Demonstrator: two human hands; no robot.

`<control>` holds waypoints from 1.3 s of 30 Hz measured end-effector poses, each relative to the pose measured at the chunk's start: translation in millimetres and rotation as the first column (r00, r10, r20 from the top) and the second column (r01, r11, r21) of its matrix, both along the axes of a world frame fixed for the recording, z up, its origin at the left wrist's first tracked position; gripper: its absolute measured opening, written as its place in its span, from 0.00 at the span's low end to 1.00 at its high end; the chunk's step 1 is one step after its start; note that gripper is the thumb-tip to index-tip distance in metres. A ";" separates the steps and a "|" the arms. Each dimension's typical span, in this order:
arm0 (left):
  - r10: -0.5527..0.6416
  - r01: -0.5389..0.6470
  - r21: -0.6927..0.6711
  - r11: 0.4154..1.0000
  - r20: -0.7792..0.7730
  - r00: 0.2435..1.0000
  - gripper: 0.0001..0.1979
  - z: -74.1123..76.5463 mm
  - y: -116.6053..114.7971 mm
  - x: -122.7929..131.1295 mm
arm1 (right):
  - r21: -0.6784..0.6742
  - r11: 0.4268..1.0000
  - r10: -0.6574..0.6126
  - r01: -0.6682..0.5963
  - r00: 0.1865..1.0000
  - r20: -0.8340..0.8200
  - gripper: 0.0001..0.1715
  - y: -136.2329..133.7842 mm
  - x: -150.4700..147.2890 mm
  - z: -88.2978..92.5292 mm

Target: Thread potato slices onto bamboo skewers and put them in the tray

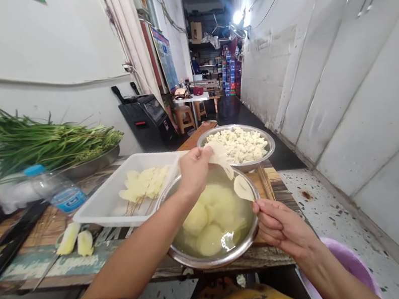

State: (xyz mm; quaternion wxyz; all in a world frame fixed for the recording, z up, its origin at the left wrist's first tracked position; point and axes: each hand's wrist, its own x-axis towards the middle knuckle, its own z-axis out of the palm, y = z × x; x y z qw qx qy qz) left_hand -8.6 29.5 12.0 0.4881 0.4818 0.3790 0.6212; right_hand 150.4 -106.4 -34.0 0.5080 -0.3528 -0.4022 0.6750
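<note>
My left hand (194, 169) is closed on a few thin, pale potato slices (219, 155), above the far rim of a steel bowl (218, 262). Pinched at its lower end in my right hand (281, 225) is a skewer, mostly hidden by my fingers, with a single potato slice (243, 189) threaded on it. The bowl holds water and several pale potato slices (210, 239). Left of it, a white plastic tray (98, 220) carries skewered slices (146, 183) with their thin sticks pointing toward me.
A metal basin of cauliflower florets (239, 144) stands behind the bowl. To the left are a water bottle (57, 191), a knife (12, 242), two pale vegetable pieces (69, 238) and a pan heaped with green chives (41, 145). A purple tub (350, 259) is on the floor at right.
</note>
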 end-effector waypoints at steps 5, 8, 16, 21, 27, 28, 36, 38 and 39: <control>-0.050 0.055 -0.082 0.995 0.063 0.997 0.11 2.1 1.5 -0.5 | 0.166 0.978 -0.162 0.127 0.961 0.222 0.16 0.5 0.9 -6.3; -0.022 0.027 -0.096 0.995 0.052 0.998 0.11 1.3 2.0 -1.7 | 0.651 0.747 -0.601 0.132 0.555 0.576 0.14 -0.5 0.8 -19.1; -0.039 0.057 -0.152 0.987 0.117 0.992 0.10 4.5 0.1 -3.4 | 0.797 0.598 -0.767 -0.082 0.229 0.599 0.16 1.4 0.7 -24.8; -0.252 0.302 -0.237 0.923 0.219 0.942 0.12 10.3 -12.6 0.5 | 0.672 0.722 -0.659 0.161 0.457 0.598 0.18 0.4 3.8 -14.3; -0.344 0.399 -0.244 0.884 0.239 0.908 0.10 2.5 -22.1 8.6 | 0.724 0.671 -0.711 0.160 0.419 0.565 0.16 0.2 5.0 -20.3; -0.347 0.408 -0.246 0.879 0.256 0.902 0.09 0.8 -21.6 9.2 | 0.712 0.685 -0.694 0.154 0.436 0.574 0.16 0.3 4.5 -21.2; -0.413 0.500 -0.252 0.829 0.328 0.850 0.10 0.4 -19.7 6.3 | 0.421 0.884 -0.413 0.205 0.764 0.496 0.18 5.0 1.5 -19.0; -0.475 0.554 -0.260 0.791 0.310 0.823 0.11 0.0 -23.1 6.6 | 0.401 0.887 -0.413 0.226 0.776 0.476 0.18 5.7 2.0 -19.0; -0.521 0.591 -0.279 0.757 0.287 0.803 0.13 -0.7 -25.4 7.1 | 0.394 0.887 -0.418 0.241 0.782 0.463 0.18 5.9 2.3 -19.4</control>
